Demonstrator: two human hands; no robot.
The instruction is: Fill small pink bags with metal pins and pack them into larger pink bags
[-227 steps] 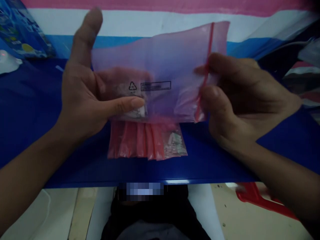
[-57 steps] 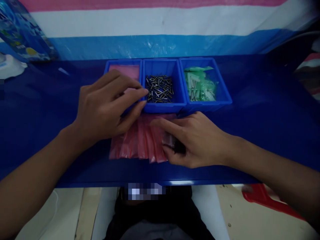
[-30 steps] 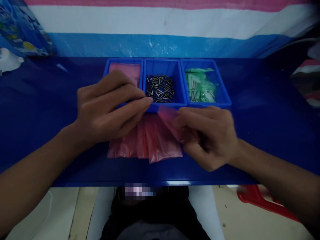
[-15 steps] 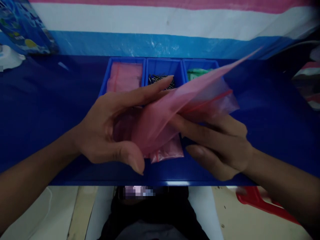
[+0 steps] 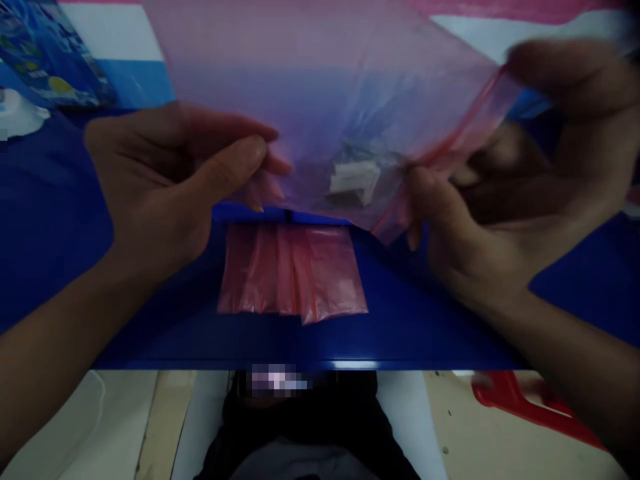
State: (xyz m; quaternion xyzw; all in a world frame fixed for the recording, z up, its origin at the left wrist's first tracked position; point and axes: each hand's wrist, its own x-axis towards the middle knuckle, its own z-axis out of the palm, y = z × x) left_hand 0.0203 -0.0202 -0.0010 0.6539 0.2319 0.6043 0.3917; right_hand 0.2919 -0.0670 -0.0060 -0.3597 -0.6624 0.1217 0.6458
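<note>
Your left hand [image 5: 165,167] pinches the near-left part of a translucent pink zip bag [image 5: 300,120], thumb in front and fingers behind, showing through the film. Your right hand [image 5: 530,213] grips the mouth end, its thumb on the lower part of the red zip strip [image 5: 463,130] and its index finger curled at the strip's upper corner. The bag is raised above the table, between both hands; its long axis runs left to right, and its mouth points right and slightly down. The strip slants from upper right to lower left. Small pale contents [image 5: 355,179] sit inside near the mouth; you can make out no wording on them through the film. Below, a fanned row of pink bags [image 5: 295,273] lies flat on the blue table [image 5: 425,333], overlapping, their red strips running roughly from far to near. Blue bins [image 5: 255,213] show only in part behind the raised bag. At the far left, a blue printed packet [image 5: 55,60] bears a yellow rounded motif; its lettering is too blurred to read. It stands before a pink, white and blue striped sheet [image 5: 120,30].
</note>
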